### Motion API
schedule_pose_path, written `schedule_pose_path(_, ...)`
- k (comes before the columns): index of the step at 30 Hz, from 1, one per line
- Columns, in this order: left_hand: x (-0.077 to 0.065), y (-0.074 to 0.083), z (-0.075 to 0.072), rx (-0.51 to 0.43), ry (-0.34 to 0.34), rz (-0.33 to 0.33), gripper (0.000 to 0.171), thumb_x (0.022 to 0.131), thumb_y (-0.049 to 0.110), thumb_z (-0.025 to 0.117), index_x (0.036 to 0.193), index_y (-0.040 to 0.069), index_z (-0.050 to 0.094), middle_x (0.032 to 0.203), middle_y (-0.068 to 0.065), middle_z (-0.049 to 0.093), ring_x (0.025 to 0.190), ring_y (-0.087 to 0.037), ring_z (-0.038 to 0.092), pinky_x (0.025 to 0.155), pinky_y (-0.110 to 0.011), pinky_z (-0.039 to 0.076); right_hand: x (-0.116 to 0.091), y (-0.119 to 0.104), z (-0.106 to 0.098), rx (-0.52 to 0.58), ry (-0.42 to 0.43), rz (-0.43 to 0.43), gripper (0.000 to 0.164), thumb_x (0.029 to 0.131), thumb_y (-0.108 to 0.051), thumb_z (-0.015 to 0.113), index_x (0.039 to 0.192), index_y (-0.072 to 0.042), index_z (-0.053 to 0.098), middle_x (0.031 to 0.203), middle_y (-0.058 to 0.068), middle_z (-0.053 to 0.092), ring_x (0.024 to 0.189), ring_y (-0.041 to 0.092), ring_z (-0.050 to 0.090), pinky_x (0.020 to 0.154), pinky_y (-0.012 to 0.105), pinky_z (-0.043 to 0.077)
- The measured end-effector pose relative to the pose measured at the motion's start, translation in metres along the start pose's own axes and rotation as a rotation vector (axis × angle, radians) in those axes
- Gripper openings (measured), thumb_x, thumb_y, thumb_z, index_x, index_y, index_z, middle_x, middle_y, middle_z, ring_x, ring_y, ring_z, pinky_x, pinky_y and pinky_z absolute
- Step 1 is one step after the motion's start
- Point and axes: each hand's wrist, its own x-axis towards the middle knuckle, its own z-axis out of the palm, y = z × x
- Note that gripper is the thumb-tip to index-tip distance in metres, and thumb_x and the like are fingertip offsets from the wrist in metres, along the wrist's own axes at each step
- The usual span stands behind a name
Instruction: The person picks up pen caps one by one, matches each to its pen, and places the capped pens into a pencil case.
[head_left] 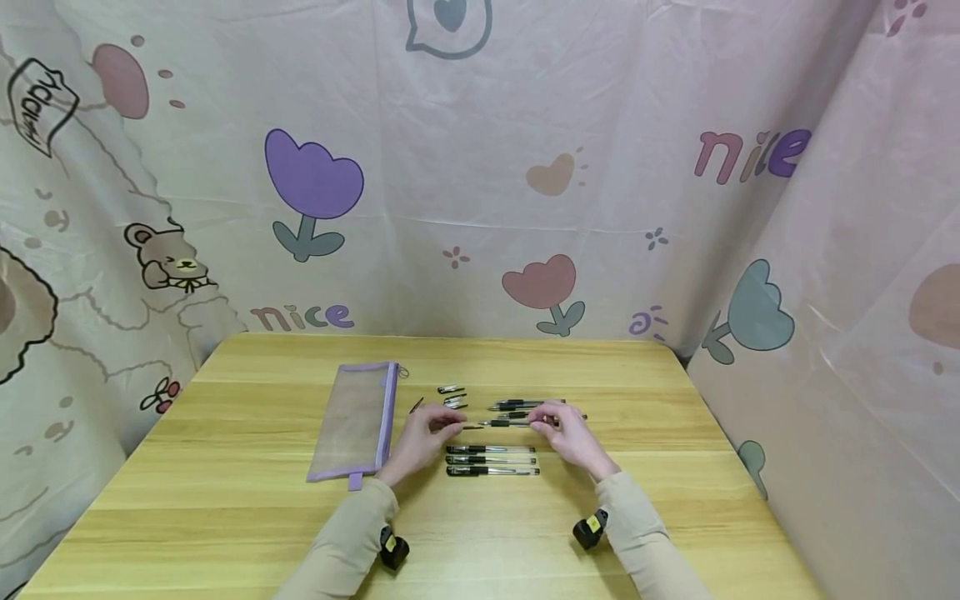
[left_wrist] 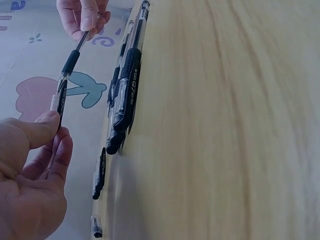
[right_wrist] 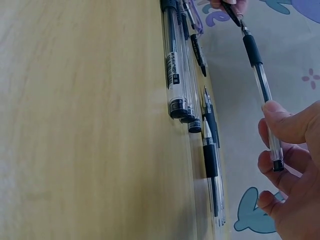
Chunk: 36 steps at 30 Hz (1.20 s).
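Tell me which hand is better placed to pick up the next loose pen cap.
Probably the left hand: the loose pen caps lie just beyond it, while the right hand is farther off, holding a gel pen. The left would first have to release the cap it pinches.

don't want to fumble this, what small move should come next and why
I'd probably ease the pen in the right hand into the cap pinched by the left hand: the pen is uncapped, its tip points at the cap and looks very close, and three capped pens lie in a row nearby.
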Motion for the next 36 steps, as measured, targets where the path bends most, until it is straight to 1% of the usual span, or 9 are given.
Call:
schedule_pose_path(8, 0.0001, 0.0008, 0.0004, 0.003, -0.013, 0.021, 0.016, 0.089, 0.002, 0.072, 0.104, 0.0, 0.074, 0.105, -0.016, 0.074, 0.094, -0.029, 0.071, 0.085, -0.024, 0.058, -0.0003, -0.0008, -0.0003, -0.018, -0.014, -0.02, 0.011, 0.092, -0.006, 0.067, 0.1, -0.011, 0.074, 0.105, 0.006, 0.073, 0.098, 0.019, 0.063, 0.09, 0.037, 0.053)
schedule_pose_path(10, 0.0001, 0.0008, 0.0003, 0.002, -0.016, 0.02, 0.016, 0.089, 0.002, 0.072, 0.105, 0.0, 0.074, 0.105, -0.016, 0.074, 0.094, -0.029, 0.071, 0.085, -0.023, 0.058, -0.0001, -0.0011, 0.0001, -0.024, -0.012, -0.022, 0.011, 0.092, -0.006, 0.067, 0.101, -0.009, 0.074, 0.105, 0.006, 0.073, 0.098, 0.021, 0.064, 0.09, 0.038, 0.053)
schedule_pose_path(14, -0.0001, 0.0012, 0.0009, -0.005, -0.023, 0.027, 0.017, 0.089, 0.003, 0.071, 0.106, -0.001, 0.074, 0.106, -0.016, 0.074, 0.095, -0.029, 0.071, 0.086, -0.024, 0.058, 0.0, -0.0032, 0.0018, -0.031, -0.002, -0.026, 0.013, 0.092, -0.006, 0.068, 0.103, -0.006, 0.073, 0.106, 0.007, 0.073, 0.101, 0.024, 0.065, 0.093, 0.045, 0.053)
schedule_pose_path(17, -0.0004, 0.0006, 0.0013, -0.003, -0.024, 0.036, 0.016, 0.09, 0.003, 0.071, 0.105, 0.0, 0.074, 0.105, -0.016, 0.074, 0.095, -0.03, 0.07, 0.085, -0.025, 0.059, -0.0003, -0.0038, 0.0029, -0.051, 0.009, -0.048, 0.013, 0.091, -0.007, 0.069, 0.103, -0.006, 0.074, 0.105, 0.006, 0.074, 0.099, 0.023, 0.065, 0.092, 0.046, 0.052)
schedule_pose_path(21, -0.0007, 0.0008, 0.0014, -0.004, -0.021, 0.034, 0.015, 0.09, 0.004, 0.071, 0.105, 0.001, 0.075, 0.105, -0.016, 0.074, 0.094, -0.03, 0.07, 0.085, -0.025, 0.059, -0.0004, -0.0054, 0.0038, -0.063, 0.017, -0.068, 0.012, 0.09, -0.009, 0.07, 0.102, -0.009, 0.074, 0.102, 0.003, 0.074, 0.092, 0.017, 0.062, 0.085, 0.037, 0.05)
schedule_pose_path(25, -0.0004, 0.0013, 0.0014, -0.009, -0.026, 0.039, 0.016, 0.09, 0.004, 0.072, 0.105, 0.001, 0.075, 0.104, -0.016, 0.074, 0.093, -0.029, 0.071, 0.083, -0.024, 0.058, 0.0, -0.0076, 0.004, -0.042, -0.004, -0.038, 0.012, 0.091, -0.011, 0.07, 0.102, -0.012, 0.074, 0.102, 0.001, 0.073, 0.088, 0.011, 0.058, 0.08, 0.028, 0.047)
schedule_pose_path(27, -0.0003, 0.0016, 0.0014, -0.014, -0.032, 0.041, 0.016, 0.089, 0.004, 0.072, 0.105, 0.0, 0.074, 0.104, -0.016, 0.074, 0.092, -0.029, 0.071, 0.082, -0.022, 0.058, 0.0, -0.0084, 0.0043, -0.04, -0.017, -0.025, 0.011, 0.092, -0.012, 0.069, 0.102, -0.014, 0.074, 0.102, 0.0, 0.073, 0.088, 0.011, 0.058, 0.082, 0.029, 0.047)
schedule_pose_path(32, -0.0002, 0.0008, 0.0015, -0.03, -0.043, 0.053, 0.017, 0.089, 0.002, 0.071, 0.105, -0.002, 0.074, 0.104, -0.018, 0.075, 0.09, -0.029, 0.071, 0.081, -0.021, 0.058, -0.0001, -0.0093, 0.0052, -0.022, -0.034, -0.008, 0.011, 0.094, -0.014, 0.067, 0.103, -0.016, 0.073, 0.102, 0.0, 0.074, 0.092, 0.013, 0.061, 0.091, 0.038, 0.046)
schedule_pose_path(36, -0.0008, -0.0022, 0.0018, -0.037, -0.043, 0.057, 0.017, 0.089, 0.003, 0.071, 0.105, -0.001, 0.074, 0.104, -0.019, 0.075, 0.088, -0.027, 0.072, 0.08, -0.021, 0.058, -0.0004, -0.009, 0.0066, 0.018, -0.047, -0.016, 0.014, 0.095, -0.014, 0.066, 0.107, -0.011, 0.072, 0.103, 0.003, 0.074, 0.096, 0.017, 0.065, 0.09, 0.034, 0.052)
